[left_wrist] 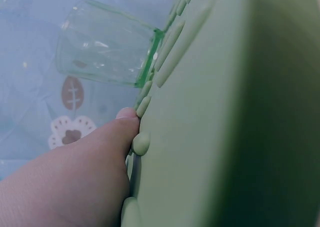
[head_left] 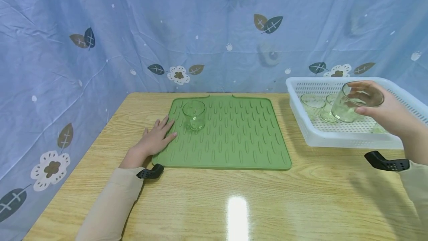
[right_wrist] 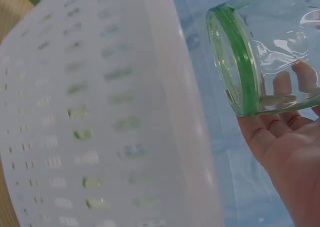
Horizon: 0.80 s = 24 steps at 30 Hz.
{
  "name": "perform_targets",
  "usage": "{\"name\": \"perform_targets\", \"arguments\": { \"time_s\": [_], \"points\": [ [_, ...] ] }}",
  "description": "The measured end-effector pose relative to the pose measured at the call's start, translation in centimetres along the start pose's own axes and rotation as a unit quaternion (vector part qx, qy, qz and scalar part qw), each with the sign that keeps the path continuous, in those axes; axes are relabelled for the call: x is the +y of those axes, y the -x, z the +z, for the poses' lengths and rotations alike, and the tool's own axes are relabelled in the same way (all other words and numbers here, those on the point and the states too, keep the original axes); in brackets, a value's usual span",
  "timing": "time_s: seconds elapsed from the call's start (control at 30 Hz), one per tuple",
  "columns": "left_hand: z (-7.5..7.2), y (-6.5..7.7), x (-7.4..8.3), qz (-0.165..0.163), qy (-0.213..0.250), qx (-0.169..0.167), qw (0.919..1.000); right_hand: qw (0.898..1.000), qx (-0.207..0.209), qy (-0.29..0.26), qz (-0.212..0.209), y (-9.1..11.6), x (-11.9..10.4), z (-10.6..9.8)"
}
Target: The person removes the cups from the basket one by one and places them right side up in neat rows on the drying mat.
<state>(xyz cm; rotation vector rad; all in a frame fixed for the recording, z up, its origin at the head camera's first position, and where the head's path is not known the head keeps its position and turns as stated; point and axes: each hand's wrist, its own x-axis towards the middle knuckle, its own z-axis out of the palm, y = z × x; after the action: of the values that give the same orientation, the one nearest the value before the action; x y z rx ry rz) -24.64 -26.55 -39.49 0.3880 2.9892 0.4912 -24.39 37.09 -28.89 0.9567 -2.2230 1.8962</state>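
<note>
My right hand [head_left: 388,111] grips a clear, green-tinted drinking glass [head_left: 347,109] over the white basket [head_left: 354,143]. In the right wrist view the fingers curl round that glass [right_wrist: 280,52], its thick base showing beyond the basket's rim [right_wrist: 185,112]. On the left, my left hand [head_left: 154,140] lies with spread fingers on the left edge of the green drying mat [head_left: 230,148]. Another glass [head_left: 194,116] stands upright on the mat near those fingers. The left wrist view shows that glass [left_wrist: 105,47] past the thumb [left_wrist: 100,152].
Inside the basket are more glasses, one standing at the left [head_left: 312,105] and another beside it [head_left: 329,112]. A patterned blue curtain [head_left: 214,29] hangs behind the wooden table [head_left: 187,200]. The basket's raised wall separates its contents from the mat.
</note>
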Motion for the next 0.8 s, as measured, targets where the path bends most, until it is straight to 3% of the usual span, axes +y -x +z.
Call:
{"name": "perform_targets", "arguments": {
  "time_s": [0.33, 0.43, 0.8],
  "points": [
    [0.0, -0.1, -0.1, 0.001, 0.0, -0.001, 1.0, 0.997, -0.025, -0.064, -0.034, -0.9, -0.2, 2.3],
    [-0.1, -0.1, -0.3, -0.001, 0.001, -0.004, 1.0, 0.994, -0.051, -0.087, -0.045, -1.4, -0.3, 3.0],
    [0.0, -0.1, -0.3, 0.0, 0.0, -0.004, 1.0, 0.989, -0.122, -0.068, -0.046, -2.9, -0.7, 6.7]
  ]
}}
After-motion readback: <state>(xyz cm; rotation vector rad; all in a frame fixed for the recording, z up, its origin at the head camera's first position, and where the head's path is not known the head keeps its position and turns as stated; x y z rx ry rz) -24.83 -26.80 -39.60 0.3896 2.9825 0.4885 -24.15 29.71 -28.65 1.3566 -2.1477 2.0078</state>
